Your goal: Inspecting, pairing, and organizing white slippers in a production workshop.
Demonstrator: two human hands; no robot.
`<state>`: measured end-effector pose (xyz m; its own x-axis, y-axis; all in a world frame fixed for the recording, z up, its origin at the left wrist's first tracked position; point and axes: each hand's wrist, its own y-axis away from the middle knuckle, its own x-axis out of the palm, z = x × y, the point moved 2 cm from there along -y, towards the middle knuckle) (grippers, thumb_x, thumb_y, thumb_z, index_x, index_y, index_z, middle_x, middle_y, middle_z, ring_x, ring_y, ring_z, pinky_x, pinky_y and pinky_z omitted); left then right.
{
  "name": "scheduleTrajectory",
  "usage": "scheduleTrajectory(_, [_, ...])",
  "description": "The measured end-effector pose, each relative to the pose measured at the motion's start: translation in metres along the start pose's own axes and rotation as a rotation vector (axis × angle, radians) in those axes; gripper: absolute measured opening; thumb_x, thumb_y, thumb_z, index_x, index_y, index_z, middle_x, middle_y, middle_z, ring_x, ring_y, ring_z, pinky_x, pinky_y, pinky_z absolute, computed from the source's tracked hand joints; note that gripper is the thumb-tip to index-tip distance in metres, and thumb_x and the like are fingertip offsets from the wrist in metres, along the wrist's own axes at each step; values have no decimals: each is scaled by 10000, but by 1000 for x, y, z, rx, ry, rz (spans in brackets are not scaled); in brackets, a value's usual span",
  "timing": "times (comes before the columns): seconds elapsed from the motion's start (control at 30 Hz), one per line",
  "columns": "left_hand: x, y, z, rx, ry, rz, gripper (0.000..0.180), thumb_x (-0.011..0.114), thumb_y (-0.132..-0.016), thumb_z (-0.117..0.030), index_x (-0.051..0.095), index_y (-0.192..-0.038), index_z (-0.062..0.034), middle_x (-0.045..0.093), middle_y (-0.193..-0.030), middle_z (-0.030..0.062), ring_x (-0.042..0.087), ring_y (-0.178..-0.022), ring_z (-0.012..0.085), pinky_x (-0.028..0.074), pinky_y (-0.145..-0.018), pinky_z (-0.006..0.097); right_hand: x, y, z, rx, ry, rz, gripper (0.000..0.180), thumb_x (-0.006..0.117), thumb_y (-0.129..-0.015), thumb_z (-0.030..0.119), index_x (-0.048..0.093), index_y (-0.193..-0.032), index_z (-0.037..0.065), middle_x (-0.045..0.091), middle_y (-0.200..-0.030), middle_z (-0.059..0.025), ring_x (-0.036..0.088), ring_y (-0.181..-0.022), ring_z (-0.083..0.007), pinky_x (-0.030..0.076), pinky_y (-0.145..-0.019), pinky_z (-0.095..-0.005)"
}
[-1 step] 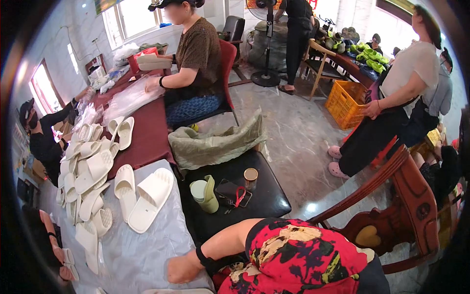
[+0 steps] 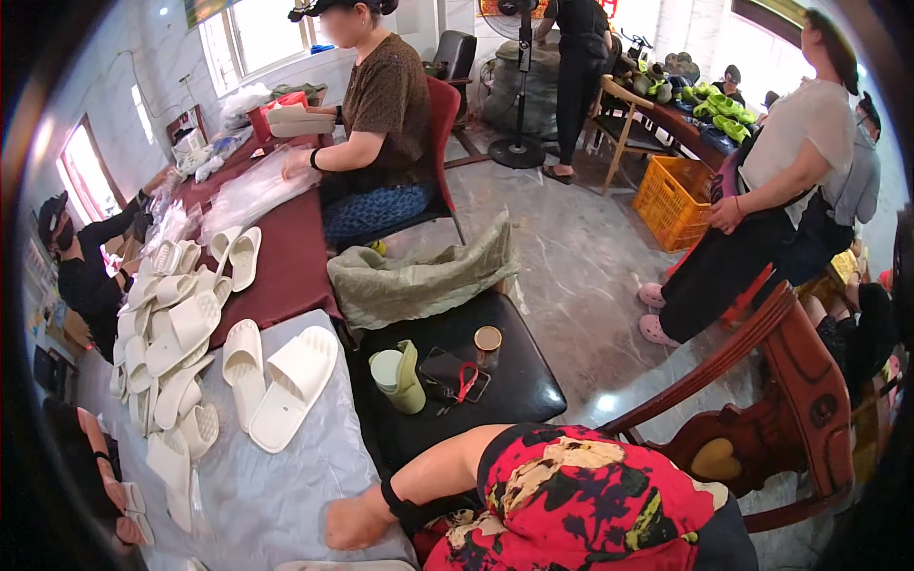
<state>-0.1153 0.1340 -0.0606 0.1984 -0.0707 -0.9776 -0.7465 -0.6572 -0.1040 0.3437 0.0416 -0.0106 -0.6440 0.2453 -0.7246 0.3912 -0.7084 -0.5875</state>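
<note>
My right hand (image 2: pixel 357 522), with a black band at the wrist, rests closed on the plastic-covered table (image 2: pixel 286 476) by its near edge. Its fingers curl under, so whatever they might hold is hidden. Just below it, the edge of a pale slipper (image 2: pixel 347 565) shows at the picture's lower rim. Farther up the table lie two cream slippers, a narrow one (image 2: pixel 244 376) tilted beside a wider one (image 2: pixel 293 388). A heap of similar slippers (image 2: pixel 181 328) covers the table's left side. My left hand is out of view.
A black seat (image 2: pixel 476 404) holds a green visor (image 2: pixel 407 381), a phone (image 2: pixel 455 374) and a jar (image 2: pixel 487 344). A sack (image 2: pixel 419 285) lies beyond it. A wooden chair (image 2: pixel 790 381) stands right. Co-workers sit and stand around; one at lower left holds a slipper (image 2: pixel 138 514).
</note>
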Motion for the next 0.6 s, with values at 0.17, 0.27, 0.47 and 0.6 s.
scheduleTrajectory(0.17, [-52,-30,-89,-239,131,-13,721,730,-806,-413,468,-1297,45,518,-1241,240,502,-1127,350,420,-945,418,-6,-5,5,9,-6,29,163,600,-731,193,560,-652,56,585,-581,-131,592,-551,-341,439,-500,-453])
scheduleTrajectory(0.27, [-71,-43,-127,-373,217,-21,724,728,-807,-419,468,-1296,46,522,-1235,237,507,-1119,345,423,-939,417,-3,-6,0,-10,-11,69,172,598,-729,199,556,-652,51,576,-568,-133,586,-544,-346,430,-489,-453])
scheduleTrajectory(0.47, [-92,-57,-177,-644,401,-39,730,725,-809,-431,468,-1296,48,531,-1223,231,515,-1103,337,429,-928,415,-21,-38,57,-54,-311,-42,121,595,-739,182,577,-685,75,558,-610,-128,578,-614,-334,440,-568,-443])
scheduleTrajectory(0.6, [-107,-49,-192,-836,518,-73,734,722,-810,-439,468,-1295,49,537,-1215,227,521,-1092,331,433,-921,413,-21,-54,115,-179,-202,527,144,603,-789,152,593,-911,77,621,-935,-190,609,-957,-306,476,-826,-431])
